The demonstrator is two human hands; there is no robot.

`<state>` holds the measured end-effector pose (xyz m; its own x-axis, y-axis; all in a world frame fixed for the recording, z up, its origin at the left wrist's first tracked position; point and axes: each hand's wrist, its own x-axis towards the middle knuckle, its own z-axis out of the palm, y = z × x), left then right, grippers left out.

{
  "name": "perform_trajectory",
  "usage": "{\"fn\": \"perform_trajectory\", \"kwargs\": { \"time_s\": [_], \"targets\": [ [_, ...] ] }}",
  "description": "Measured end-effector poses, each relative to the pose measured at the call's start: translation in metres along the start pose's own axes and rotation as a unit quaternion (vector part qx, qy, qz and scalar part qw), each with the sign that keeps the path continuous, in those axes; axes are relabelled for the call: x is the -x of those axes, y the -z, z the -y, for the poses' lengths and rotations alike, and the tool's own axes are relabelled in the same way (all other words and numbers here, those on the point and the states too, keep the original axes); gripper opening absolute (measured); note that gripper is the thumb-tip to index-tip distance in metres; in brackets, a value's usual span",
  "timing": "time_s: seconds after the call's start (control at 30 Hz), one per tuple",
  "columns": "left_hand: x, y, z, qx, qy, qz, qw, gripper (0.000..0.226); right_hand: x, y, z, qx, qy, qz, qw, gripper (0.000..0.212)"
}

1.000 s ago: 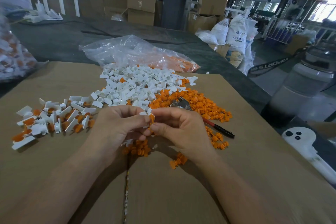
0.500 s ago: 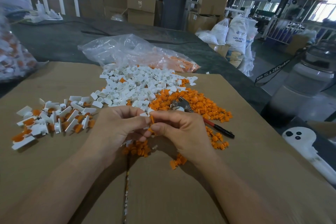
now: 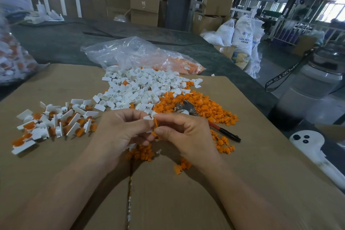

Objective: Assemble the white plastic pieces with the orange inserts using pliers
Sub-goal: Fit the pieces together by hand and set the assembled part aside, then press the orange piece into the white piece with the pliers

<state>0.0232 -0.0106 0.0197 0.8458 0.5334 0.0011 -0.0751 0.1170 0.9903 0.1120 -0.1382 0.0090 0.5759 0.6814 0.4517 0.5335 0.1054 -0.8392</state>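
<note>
Little changed from a moment ago: same pose, hands met over the cardboard sheet (image 3: pixel 242 155), orange insert (image 3: pixel 155 124) now turned more upright than a second back. Left hand (image 3: pixel 119 132) curled, fingertips pinched on a small white plastic piece (image 3: pixel 148 118). Right hand (image 3: pixel 186 134) pinched on the ribbed insert, pressed against the white piece. Behind: heap of glossy white tabbed pieces (image 3: pixel 141 87), mound of matte orange inserts (image 3: pixel 201 106), pliers (image 3: pixel 188 108) lying on the inserts with red-and-black handle toward the right. At left, scattered assembled pieces (image 3: pixel 52 123), white with orange showing. Crinkled clear bag (image 3: pixel 134 54) beyond.
</note>
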Motion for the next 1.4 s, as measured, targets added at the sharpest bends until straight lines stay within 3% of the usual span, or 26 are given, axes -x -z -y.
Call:
{"fn": "perform_trajectory", "kwargs": {
  "time_s": [0.2, 0.27, 0.4, 0.5, 0.63, 0.8, 1.0, 1.17, 1.27, 1.4],
  "targets": [
    [-0.002, 0.001, 0.001, -0.003, 0.0, -0.01, 1.0, 0.008, -0.007, 0.031, 0.007, 0.209, -0.104, -0.023, 0.972, 0.043],
    [-0.002, 0.001, 0.001, 0.004, 0.001, -0.01, 1.0, 0.008, -0.008, 0.051, 0.004, 0.31, -0.164, -0.022, 0.936, 0.056],
    [-0.002, 0.002, 0.001, 0.003, -0.004, -0.009, 1.0, 0.007, -0.008, 0.075, -0.002, 0.431, -0.316, 0.09, 0.84, 0.091],
    [-0.003, 0.002, 0.002, 0.006, -0.006, -0.01, 1.0, 0.008, -0.007, 0.074, -0.007, 0.443, -0.35, 0.127, 0.816, 0.086],
    [-0.005, 0.002, 0.002, 0.032, 0.005, -0.013, 0.999, 0.005, -0.008, 0.07, -0.006, 0.454, -0.343, 0.116, 0.814, 0.059],
    [-0.006, 0.003, 0.004, 0.04, 0.003, -0.019, 0.999, 0.005, -0.01, 0.067, -0.004, 0.47, -0.318, 0.045, 0.822, 0.042],
    [-0.007, 0.003, 0.005, 0.033, -0.01, -0.027, 0.999, 0.006, -0.008, 0.07, 0.003, 0.451, -0.265, -0.003, 0.852, 0.039],
    [-0.009, 0.003, 0.007, 0.043, -0.031, -0.047, 0.997, 0.01, -0.008, 0.057, 0.006, 0.413, -0.114, -0.036, 0.903, 0.037],
    [-0.01, 0.003, 0.006, 0.046, -0.053, -0.068, 0.995, 0.01, -0.006, 0.049, 0.011, 0.4, -0.064, -0.013, 0.914, 0.033],
    [-0.012, 0.003, 0.006, 0.055, -0.081, -0.099, 0.99, 0.014, -0.003, 0.037, 0.013, 0.39, -0.039, 0.048, 0.919, 0.047]
  ]
}}
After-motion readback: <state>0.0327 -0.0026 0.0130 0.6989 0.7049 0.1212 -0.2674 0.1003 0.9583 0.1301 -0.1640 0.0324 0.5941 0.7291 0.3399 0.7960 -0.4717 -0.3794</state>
